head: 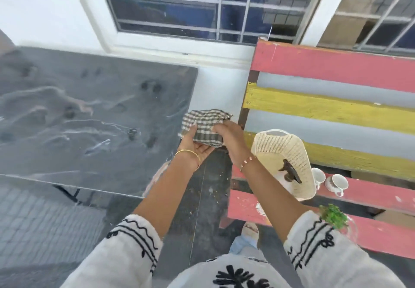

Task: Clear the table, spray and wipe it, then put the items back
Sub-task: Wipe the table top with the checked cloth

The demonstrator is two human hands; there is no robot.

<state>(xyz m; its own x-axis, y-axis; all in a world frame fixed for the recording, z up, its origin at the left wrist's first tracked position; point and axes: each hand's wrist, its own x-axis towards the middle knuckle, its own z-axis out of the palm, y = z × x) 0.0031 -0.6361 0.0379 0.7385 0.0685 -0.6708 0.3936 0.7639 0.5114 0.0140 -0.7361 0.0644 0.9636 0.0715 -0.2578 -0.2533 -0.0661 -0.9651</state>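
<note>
The dark tabletop fills the left of the view, bare of items and streaked with wet smears. To the right stands a slatted bench painted pink, yellow and grey, carrying the removed things: a cream woven basket, two white cups and a small green plant. Between tabletop and bench, both hands hold a checked cloth: the left hand cradles it from beneath with thumb over its edge, the right hand has its grip closed on the far side. I judge the wiping stage is in hand, the cloth being folded or gathered. The next move likely calls for another pass or setting the cloth aside and returning the items. No readable writing or brand shows.
</note>
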